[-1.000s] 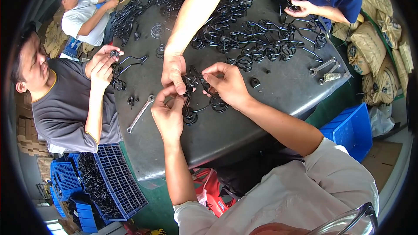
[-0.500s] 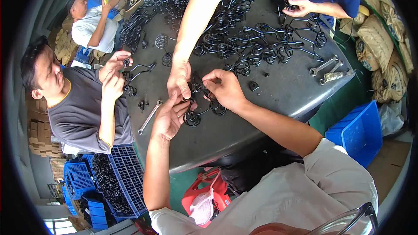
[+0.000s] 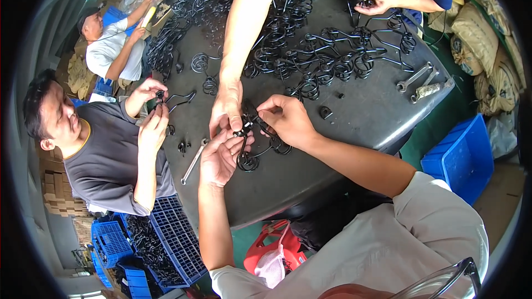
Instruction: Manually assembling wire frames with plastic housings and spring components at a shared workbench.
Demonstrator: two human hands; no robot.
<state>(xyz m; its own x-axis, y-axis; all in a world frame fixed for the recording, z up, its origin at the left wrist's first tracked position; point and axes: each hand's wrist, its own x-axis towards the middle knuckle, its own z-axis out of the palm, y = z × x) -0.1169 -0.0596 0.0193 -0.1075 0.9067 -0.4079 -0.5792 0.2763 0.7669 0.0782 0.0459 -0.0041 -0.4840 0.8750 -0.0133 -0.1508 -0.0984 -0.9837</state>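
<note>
A black bent-wire part with coiled ends (image 3: pixel 247 162) is held just above the table, in front of me. My left hand (image 3: pixel 218 160) is turned palm up, its fingers curled under the part's small black fitting (image 3: pixel 240 132). Thumb and fingers of my right hand (image 3: pixel 289 122) pinch the part from the right side. A co-worker's hand (image 3: pixel 227 104) comes in from the far side, its fingertips meeting mine at the fitting. The overlapping fingers partly hide the part's middle.
Tangled black wire parts (image 3: pixel 332 50) cover the far side of the dark table (image 3: pixel 277 188). A wrench (image 3: pixel 194 161) lies left of my hands; more wrenches (image 3: pixel 414 77) lie at the right corner. Co-workers stand left and across. A blue bin (image 3: pixel 460 160) is at the right.
My view has shifted slightly. The left hand's fingers have opened out more under the fitting, and the co-worker's hand stays at it. The person at the left has brought their hands closer together.
</note>
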